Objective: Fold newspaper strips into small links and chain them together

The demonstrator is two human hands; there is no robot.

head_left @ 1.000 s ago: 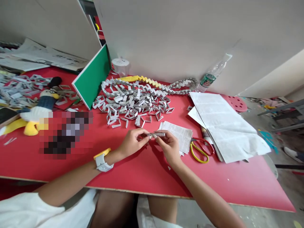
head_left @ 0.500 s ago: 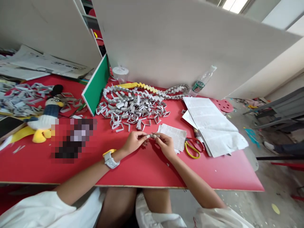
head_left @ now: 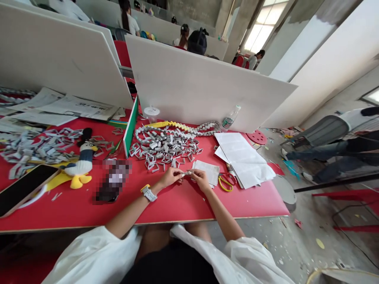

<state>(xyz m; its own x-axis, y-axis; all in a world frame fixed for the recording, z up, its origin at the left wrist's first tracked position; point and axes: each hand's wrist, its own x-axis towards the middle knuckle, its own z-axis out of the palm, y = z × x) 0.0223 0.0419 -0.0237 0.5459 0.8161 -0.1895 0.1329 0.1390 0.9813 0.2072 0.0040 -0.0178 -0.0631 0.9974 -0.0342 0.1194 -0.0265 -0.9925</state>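
Note:
Between my left hand (head_left: 171,177) and my right hand (head_left: 200,179) is a small grey-white folded paper strip (head_left: 186,173), pinched at both ends by my fingertips over the red table. Behind my hands lies a pile of folded paper pieces (head_left: 166,146), with a linked paper chain (head_left: 204,129), partly yellow, around its back. Cut paper squares (head_left: 207,170) lie just beyond my right hand. Yellow-and-red scissors (head_left: 226,182) rest to their right, near large white paper sheets (head_left: 243,157).
A clear cup (head_left: 152,113) and a bottle (head_left: 230,119) stand before the white partition (head_left: 201,85). A green divider (head_left: 131,128) is at left, then a plush bird (head_left: 81,165), phone (head_left: 26,187) and more folded pieces (head_left: 47,146). People sit beyond.
The view has tilted up and shifted, showing people beyond the partition and more floor at right. My hands keep hold of the small strip, with little change in their grip.

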